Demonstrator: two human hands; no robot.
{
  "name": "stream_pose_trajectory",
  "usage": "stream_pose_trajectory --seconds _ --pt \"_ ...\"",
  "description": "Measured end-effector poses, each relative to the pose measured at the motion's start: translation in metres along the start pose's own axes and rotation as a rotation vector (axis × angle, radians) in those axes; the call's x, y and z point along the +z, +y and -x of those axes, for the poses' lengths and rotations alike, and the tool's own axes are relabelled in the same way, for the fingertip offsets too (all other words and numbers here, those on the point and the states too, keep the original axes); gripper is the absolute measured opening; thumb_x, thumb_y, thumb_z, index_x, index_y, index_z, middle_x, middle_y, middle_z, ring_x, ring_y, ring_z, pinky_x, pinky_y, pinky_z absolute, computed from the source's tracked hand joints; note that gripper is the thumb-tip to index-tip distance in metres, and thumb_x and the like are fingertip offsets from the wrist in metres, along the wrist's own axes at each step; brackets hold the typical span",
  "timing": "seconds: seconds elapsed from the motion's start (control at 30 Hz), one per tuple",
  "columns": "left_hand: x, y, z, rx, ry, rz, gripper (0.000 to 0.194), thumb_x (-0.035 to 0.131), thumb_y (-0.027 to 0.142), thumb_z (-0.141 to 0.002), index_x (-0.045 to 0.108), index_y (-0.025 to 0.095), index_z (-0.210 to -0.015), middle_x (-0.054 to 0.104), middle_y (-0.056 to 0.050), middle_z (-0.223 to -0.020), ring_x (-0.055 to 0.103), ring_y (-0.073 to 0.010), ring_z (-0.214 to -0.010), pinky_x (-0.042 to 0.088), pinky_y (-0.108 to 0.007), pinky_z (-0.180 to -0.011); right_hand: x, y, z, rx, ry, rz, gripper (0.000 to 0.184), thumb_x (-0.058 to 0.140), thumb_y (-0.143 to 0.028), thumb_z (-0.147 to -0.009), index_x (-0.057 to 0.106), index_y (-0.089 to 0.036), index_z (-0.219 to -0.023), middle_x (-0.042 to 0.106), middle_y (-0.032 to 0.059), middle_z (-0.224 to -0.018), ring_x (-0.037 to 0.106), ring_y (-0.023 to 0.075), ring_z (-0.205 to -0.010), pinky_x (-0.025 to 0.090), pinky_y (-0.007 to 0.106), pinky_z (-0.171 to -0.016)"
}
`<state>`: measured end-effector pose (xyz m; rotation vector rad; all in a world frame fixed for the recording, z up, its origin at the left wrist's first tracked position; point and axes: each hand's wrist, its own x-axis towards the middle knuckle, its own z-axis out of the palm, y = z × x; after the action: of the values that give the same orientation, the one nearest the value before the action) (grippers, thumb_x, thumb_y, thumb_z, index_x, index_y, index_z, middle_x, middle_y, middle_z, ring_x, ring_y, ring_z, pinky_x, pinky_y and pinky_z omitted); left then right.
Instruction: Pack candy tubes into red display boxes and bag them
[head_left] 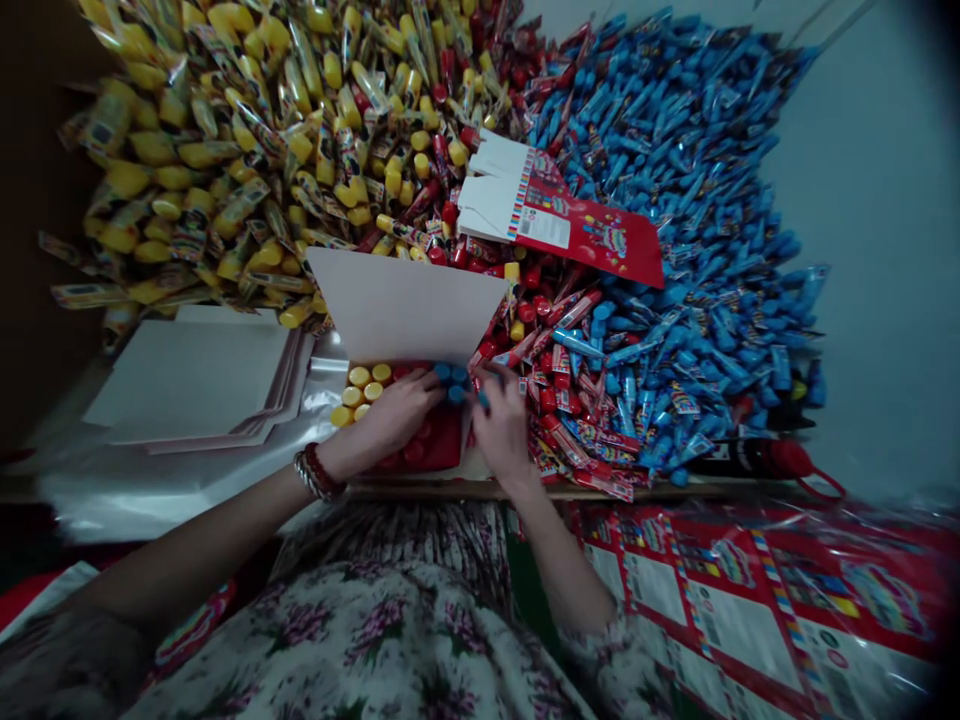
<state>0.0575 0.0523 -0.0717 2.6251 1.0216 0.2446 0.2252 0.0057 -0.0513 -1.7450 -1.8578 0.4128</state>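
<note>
A red box [439, 452] with its white lid [409, 305] raised stands before me, holding upright tubes in rows. Yellow caps [360, 378] fill its left side, red caps the middle, and a few blue caps [450, 375] the far right corner. Across the box lies my left hand [405, 410], fingers stretched out, their tips touching the blue caps. At the box's right wall is my right hand [501, 425], its fingers closed round a blue tube [484, 400] that is mostly hidden.
Heaps of wrapped yellow tubes [202, 150], red tubes [559, 375] and blue tubes [675, 180] surround the box. A folded red carton [585, 235] lies on top. White card sheets [195, 375] are stacked left. A dark bottle [742, 457] lies right; printed red cartons [735, 600] are below.
</note>
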Motion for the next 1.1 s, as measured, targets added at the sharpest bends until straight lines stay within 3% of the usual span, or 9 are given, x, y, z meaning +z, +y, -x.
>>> stream_pose_trajectory --seconds 0.1,0.17,0.23,0.33,0.4,0.47,0.7,0.8,1.1 --pt "0.001 -0.003 0.0 -0.018 0.006 0.038 0.029 0.04 0.007 -0.086 0.067 0.012 -0.098 0.061 -0.011 -0.099 0.054 -0.0213 -0.094 0.047 -0.035 -0.085 -0.019 0.008 0.021 0.132 0.234 -0.406 0.022 0.041 -0.032 -0.095 0.045 -0.023 -0.115 0.058 0.0083 -0.115 0.064 0.0135 -0.083 0.053 0.028 -0.072" --pt "-0.001 -0.003 -0.001 -0.04 -0.007 0.028 0.029 0.04 0.007 -0.087 0.067 0.013 -0.097 0.062 -0.01 -0.098 0.054 -0.0207 -0.093 0.046 -0.035 -0.084 -0.024 0.011 0.032 0.211 0.171 -0.63 0.017 0.039 -0.035 -0.096 0.039 -0.025 -0.11 0.061 0.004 -0.108 0.055 0.0066 -0.054 0.047 0.021 -0.052" --pt "-0.004 -0.001 -0.002 -0.049 -0.034 0.01 0.029 0.04 0.008 -0.087 0.068 0.012 -0.095 0.061 -0.011 -0.097 0.055 -0.0206 -0.091 0.047 -0.035 -0.083 -0.018 0.015 0.037 0.221 0.02 -0.684 0.014 0.042 -0.036 -0.095 0.038 -0.025 -0.104 0.062 0.0018 -0.103 0.049 0.0048 -0.047 0.043 0.018 -0.046" --pt "-0.009 0.002 -0.002 -0.055 -0.042 0.019 0.029 0.04 0.01 -0.089 0.068 0.011 -0.095 0.062 -0.012 -0.097 0.057 -0.0206 -0.09 0.048 -0.034 -0.082 0.002 0.024 0.031 0.155 -0.114 -0.48 0.012 0.046 -0.031 -0.093 0.043 -0.022 -0.101 0.061 0.0042 -0.1 0.061 0.0113 -0.072 0.051 0.024 -0.065" --pt "-0.01 0.002 -0.001 -0.048 -0.02 0.038 0.028 0.041 0.011 -0.09 0.068 0.013 -0.097 0.063 -0.011 -0.098 0.058 -0.0198 -0.091 0.049 -0.033 -0.083 0.012 0.029 0.025 0.073 -0.148 -0.292 0.013 0.049 -0.027 -0.092 0.047 -0.02 -0.102 0.057 0.008 -0.108 0.06 0.0168 -0.097 0.051 0.03 -0.083" --pt "-0.008 0.0 0.001 -0.036 0.018 0.052 0.026 0.044 0.012 -0.09 0.068 0.015 -0.099 0.064 -0.009 -0.101 0.059 -0.0192 -0.092 0.049 -0.033 -0.084 0.012 0.031 0.022 0.002 -0.2 -0.14 0.015 0.051 -0.023 -0.09 0.051 -0.019 -0.105 0.051 0.0106 -0.118 0.057 0.0196 -0.106 0.049 0.033 -0.088" --pt "0.005 -0.007 0.006 -0.011 0.132 0.07 0.028 0.044 0.011 -0.09 0.068 0.015 -0.103 0.067 -0.01 -0.103 0.061 -0.0195 -0.094 0.052 -0.033 -0.083 -0.012 0.029 0.023 -0.262 -0.344 -0.126 0.031 0.045 -0.003 -0.086 0.055 -0.02 -0.11 0.057 0.0061 -0.106 0.052 0.0189 -0.106 0.044 0.033 -0.094" --pt "0.004 -0.007 0.006 -0.007 0.124 0.073 0.031 0.042 0.01 -0.089 0.069 0.017 -0.103 0.067 -0.009 -0.105 0.062 -0.0191 -0.093 0.053 -0.033 -0.083 -0.007 0.026 0.019 -0.312 -0.372 -0.168 0.032 0.045 0.0 -0.084 0.054 -0.018 -0.108 0.059 0.0063 -0.105 0.052 0.0195 -0.102 0.044 0.033 -0.092" --pt "0.008 -0.011 0.009 -0.036 0.22 0.155 0.032 0.039 0.013 -0.09 0.065 0.014 -0.108 0.067 -0.011 -0.107 0.063 -0.0202 -0.096 0.055 -0.036 -0.086 0.003 0.008 -0.011 -0.387 -0.545 0.092 0.039 0.042 0.006 -0.081 0.056 -0.014 -0.112 0.06 0.0092 -0.11 0.053 0.0197 -0.108 0.043 0.03 -0.092"
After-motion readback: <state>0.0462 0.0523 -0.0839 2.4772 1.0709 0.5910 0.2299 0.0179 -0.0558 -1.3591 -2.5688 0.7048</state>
